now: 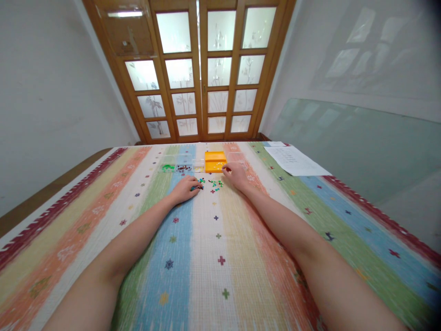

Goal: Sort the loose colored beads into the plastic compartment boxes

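Note:
My left hand [186, 189] rests on the cloth with its fingers curled. A small dark blue-green thing shows at its fingertips, too small to name. Just beyond them lies a loose scatter of small green, blue and dark red beads [216, 184]. The thumb and finger of my right hand [236, 175] are pinched together at the right front corner of an open orange box [215, 156], and what they hold is too small to make out. Small pale pieces lie in that box. Left of it, clear compartments hold green beads [168, 167] and dark red beads [184, 168].
A striped, patterned cloth [206, 257] covers the table. Printed paper sheets [292, 160] lie at the far right. To the right of the orange box is a clear plastic part [236, 157]. Wooden glazed doors [203, 78] stand behind the table, with walls either side.

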Demonstrator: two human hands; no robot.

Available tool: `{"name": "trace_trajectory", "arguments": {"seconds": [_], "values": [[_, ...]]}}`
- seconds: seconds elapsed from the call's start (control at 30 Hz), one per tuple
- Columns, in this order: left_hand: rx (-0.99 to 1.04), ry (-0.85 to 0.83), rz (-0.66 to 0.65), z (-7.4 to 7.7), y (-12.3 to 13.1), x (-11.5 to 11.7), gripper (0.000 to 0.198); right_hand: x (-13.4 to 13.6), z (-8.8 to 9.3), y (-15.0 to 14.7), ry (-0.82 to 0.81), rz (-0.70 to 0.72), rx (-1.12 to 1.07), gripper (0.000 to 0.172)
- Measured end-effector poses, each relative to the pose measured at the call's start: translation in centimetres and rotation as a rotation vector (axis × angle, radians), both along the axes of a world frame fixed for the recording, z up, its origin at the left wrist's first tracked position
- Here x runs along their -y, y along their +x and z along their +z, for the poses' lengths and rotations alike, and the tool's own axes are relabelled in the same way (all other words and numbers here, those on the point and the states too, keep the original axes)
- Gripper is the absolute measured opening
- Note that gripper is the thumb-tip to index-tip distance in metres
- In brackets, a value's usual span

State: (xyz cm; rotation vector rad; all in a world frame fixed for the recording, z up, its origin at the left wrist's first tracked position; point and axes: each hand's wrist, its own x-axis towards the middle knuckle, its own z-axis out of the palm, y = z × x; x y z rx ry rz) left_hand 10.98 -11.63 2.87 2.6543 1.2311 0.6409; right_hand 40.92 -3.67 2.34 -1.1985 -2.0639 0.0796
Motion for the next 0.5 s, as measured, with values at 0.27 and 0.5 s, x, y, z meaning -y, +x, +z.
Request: {"name": "trace_trajectory", "arguments": {"seconds": [0.27,0.5], "values": [[0.012,-0.017,0.01,0.0,0.1,-0.1,0.018,-3.0,-0.7,4.2,-0.03,-0.371,-0.061,0.027],[0.063,0.01,0.027,-0.1,0.1,-0.1,0.014,-3.0,-1.1,3.7,0.018,-0.324,-0.064,0.03]]}}
